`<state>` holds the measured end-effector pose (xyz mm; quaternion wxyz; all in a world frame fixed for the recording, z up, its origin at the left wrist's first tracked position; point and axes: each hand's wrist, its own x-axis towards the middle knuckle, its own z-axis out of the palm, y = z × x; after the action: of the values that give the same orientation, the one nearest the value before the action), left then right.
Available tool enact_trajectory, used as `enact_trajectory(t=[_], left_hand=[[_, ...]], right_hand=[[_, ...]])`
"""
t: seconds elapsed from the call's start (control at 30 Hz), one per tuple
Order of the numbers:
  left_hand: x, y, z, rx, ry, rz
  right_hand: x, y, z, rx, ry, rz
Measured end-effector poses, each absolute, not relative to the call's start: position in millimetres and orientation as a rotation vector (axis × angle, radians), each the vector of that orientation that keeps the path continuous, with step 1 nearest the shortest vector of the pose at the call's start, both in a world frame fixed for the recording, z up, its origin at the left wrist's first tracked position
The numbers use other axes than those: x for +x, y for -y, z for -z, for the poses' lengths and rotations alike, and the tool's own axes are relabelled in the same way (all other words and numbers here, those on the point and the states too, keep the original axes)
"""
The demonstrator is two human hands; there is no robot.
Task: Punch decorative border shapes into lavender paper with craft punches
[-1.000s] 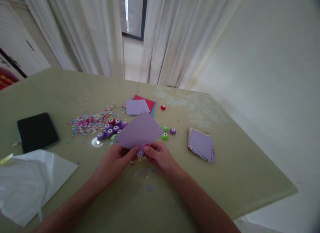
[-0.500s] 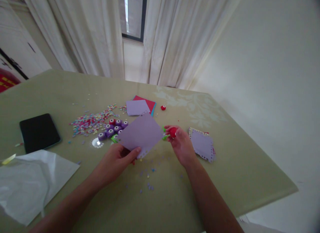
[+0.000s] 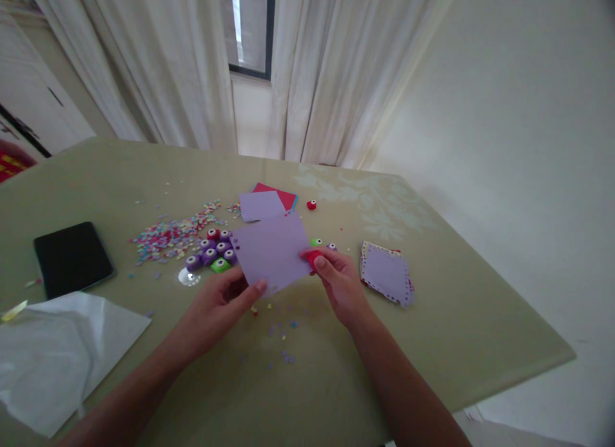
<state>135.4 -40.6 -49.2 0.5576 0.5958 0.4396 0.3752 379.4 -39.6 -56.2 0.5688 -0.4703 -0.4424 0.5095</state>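
My left hand (image 3: 218, 303) pinches the near edge of a lilac paper square (image 3: 271, 251) and holds it up over the green table (image 3: 336, 370). My right hand (image 3: 339, 280) is closed on a small red paper punch (image 3: 313, 258), which meets the right edge of the square. Punched holes run along the sheet's near edge. A cluster of purple, red and green punches (image 3: 214, 251) lies just behind my left hand. Two more small punches (image 3: 324, 244), green and purple, peek out behind my right hand.
Coloured confetti (image 3: 168, 232) is scattered at the left; some bits lie below my hands. A stack of punched sheets (image 3: 387, 274) lies at the right, flat paper sheets (image 3: 266, 203) and a lone red punch (image 3: 311, 205) behind. A black tablet (image 3: 72, 258) and clear plastic (image 3: 52, 351) sit near left.
My right hand took the red punch off the sheet's near edge, swung it out to the right, then brought it back to the sheet's right edge. My left hand turned the sheet.
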Motion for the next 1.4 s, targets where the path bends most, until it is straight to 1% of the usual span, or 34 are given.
enact_trajectory(t=[0.1, 0.23, 0.37, 0.5, 0.7, 0.8, 0.97, 1.23, 1.4], left_hand=[[139.9, 44.8, 51.1, 1.331, -0.970, -0.933], [150.2, 50.8, 54.1, 1.325, -1.125, -0.985], [154.1, 53.2, 57.1, 1.319, -1.238, -1.005], [152.6, 53.4, 62.4, 1.244, -1.322, -1.120], [161.9, 56.6, 54.1, 1.265, -1.228, -1.067], [160.8, 55.8, 53.6, 1.236, -1.299, -1.115], [143.0, 46.2, 59.3, 1.251, -1.376, -1.287], [140.4, 43.0, 43.0, 1.319, -1.377, -1.210], [143.4, 45.6, 44.7, 1.413, -1.424, -1.191]], right_hand=[[367.3, 42.5, 59.1, -1.065, 0.846, -1.213], [342.5, 49.9, 66.0, -1.008, 0.705, -1.300], [323.9, 57.7, 68.1, -1.014, 0.779, -1.310], [316.6, 62.5, 62.9, -1.010, 0.836, -1.266], [311.6, 66.7, 56.1, -1.023, 0.868, -1.145], [311.1, 68.5, 56.7, -1.005, 0.898, -1.186], [314.8, 68.7, 60.2, -1.033, 0.957, -1.369], [320.0, 60.9, 67.3, -1.071, 1.003, -1.420], [320.5, 62.6, 63.0, -1.078, 1.056, -1.402]])
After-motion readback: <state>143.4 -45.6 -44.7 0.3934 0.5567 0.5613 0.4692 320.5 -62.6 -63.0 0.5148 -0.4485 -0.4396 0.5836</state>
